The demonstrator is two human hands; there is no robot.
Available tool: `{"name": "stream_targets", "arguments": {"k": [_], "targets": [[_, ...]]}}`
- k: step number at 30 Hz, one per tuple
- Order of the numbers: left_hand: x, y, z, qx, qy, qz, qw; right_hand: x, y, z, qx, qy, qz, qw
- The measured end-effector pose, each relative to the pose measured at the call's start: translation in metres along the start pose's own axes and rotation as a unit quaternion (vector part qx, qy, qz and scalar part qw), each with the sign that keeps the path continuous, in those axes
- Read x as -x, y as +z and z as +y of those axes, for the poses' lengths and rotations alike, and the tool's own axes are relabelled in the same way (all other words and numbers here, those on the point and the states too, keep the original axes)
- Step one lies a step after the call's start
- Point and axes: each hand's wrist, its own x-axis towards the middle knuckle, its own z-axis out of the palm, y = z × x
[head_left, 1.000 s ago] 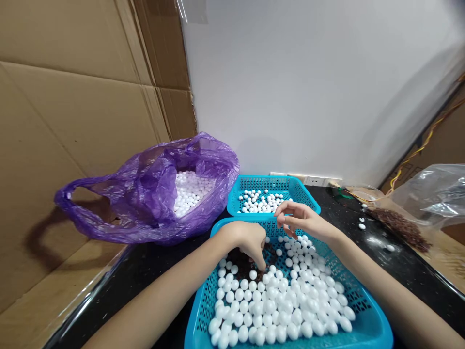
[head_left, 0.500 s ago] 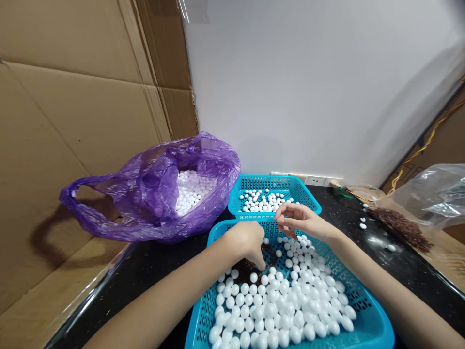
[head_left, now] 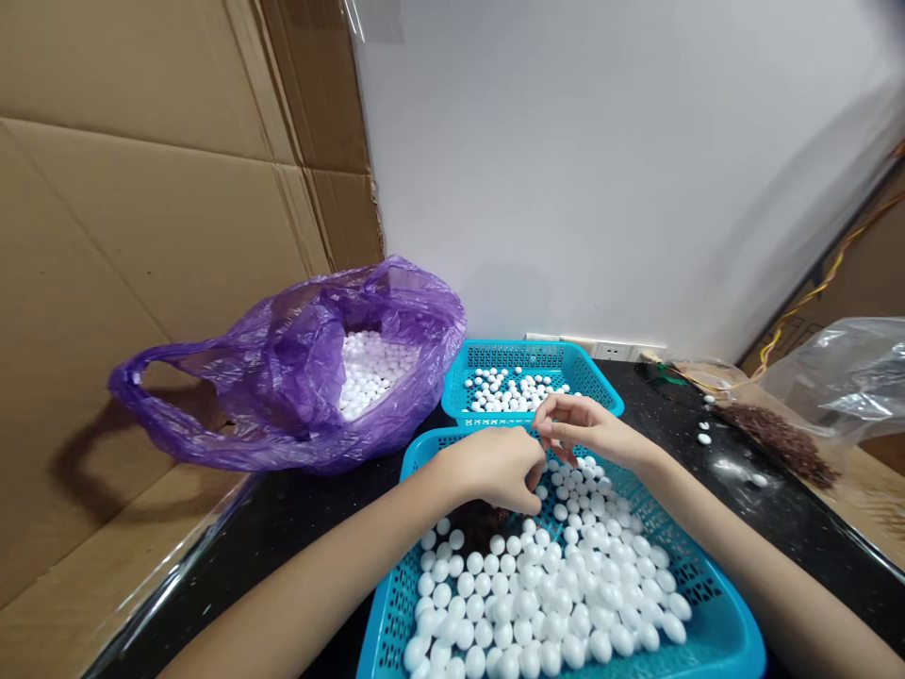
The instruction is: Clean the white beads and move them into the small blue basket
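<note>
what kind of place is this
Probably a small workshop or home packing bench: a black counter against a white wall with sockets, big cardboard sheets leaning at the left, and blue baskets and a purple bag full of white balls.

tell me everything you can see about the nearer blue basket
The nearer blue basket is a rectangular plastic tray with perforated walls and floor, a rim and rounded corners, lying flat on the black counter. White balls cover most of its floor; a dark brown clump lies at its far left. The left hand, fingers curled, hangs over its far end, and the right hand hovers above its far rim, beside a second blue basket.
</note>
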Motion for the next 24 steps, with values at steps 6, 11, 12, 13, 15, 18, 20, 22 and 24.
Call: {"name": "stream_targets", "arguments": {"k": [6, 11, 12, 13, 15, 18, 20, 22, 24], "targets": [[0.001, -0.003, 0.002, -0.050, -0.022, 0.039, 0.998, -0.001, 0.000, 0.000, 0.006, -0.005, 0.022, 1.000], [0.007, -0.012, 0.005, -0.052, -0.085, -0.103, 0.990, -0.001, 0.000, -0.001, 0.005, -0.001, 0.025, 1.000], [0.007, -0.013, 0.006, -0.046, -0.090, -0.125, 0.987, -0.001, 0.000, -0.001, 0.005, 0.000, 0.025, 1.000], [0.007, -0.013, 0.005, -0.041, -0.090, -0.141, 0.985, -0.001, 0.001, -0.002, 0.005, 0.002, 0.027, 1.000], [0.007, -0.012, 0.005, -0.036, -0.080, -0.163, 0.983, -0.001, 0.001, -0.003, 0.008, 0.006, 0.028, 1.000], [0.005, -0.009, 0.002, -0.028, -0.057, -0.175, 0.983, -0.001, 0.001, -0.003, 0.015, 0.007, 0.027, 0.999], [0.004, -0.007, 0.000, -0.015, -0.045, -0.163, 0.986, -0.001, 0.001, -0.003, 0.017, 0.009, 0.028, 0.999], [0.004, -0.007, -0.001, 0.002, -0.028, -0.133, 0.991, -0.001, 0.001, -0.003, 0.020, 0.010, 0.030, 0.999], [0.004, -0.009, -0.001, 0.014, -0.012, -0.093, 0.995, -0.001, 0.001, -0.003, 0.025, 0.009, 0.030, 0.999]]}}
